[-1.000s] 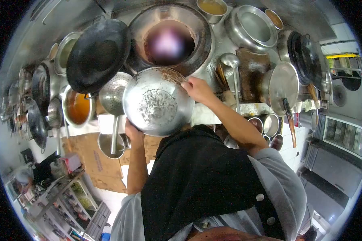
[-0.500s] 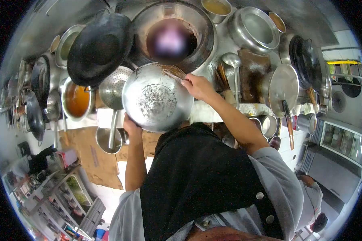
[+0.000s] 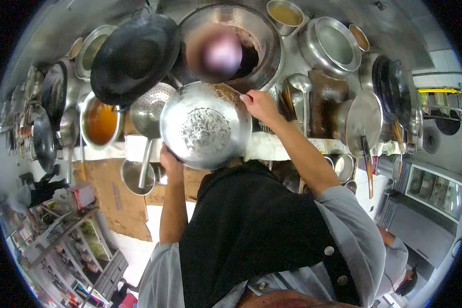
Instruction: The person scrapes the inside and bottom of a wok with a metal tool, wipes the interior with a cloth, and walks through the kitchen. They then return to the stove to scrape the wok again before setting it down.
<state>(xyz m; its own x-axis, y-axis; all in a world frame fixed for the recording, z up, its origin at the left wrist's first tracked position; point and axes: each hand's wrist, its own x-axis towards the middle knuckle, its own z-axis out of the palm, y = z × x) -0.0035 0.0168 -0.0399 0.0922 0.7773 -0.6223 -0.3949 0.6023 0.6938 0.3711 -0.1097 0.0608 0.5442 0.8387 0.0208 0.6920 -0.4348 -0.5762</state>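
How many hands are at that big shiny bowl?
2: the left hand at the lower left edge of the bowl, the right hand at its upper right rim.

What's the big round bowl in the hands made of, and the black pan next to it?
The bowl looks like thin metal, maybe steel or aluminium: it's silvery and shiny, with dark scuffs in the middle and brown stains at the rim. The pan is probably iron or dark steel, because it's black with a dull sheen, though a coating could look similar.

A black apron with round silver snaps covers a short-sleeved grey shirt.
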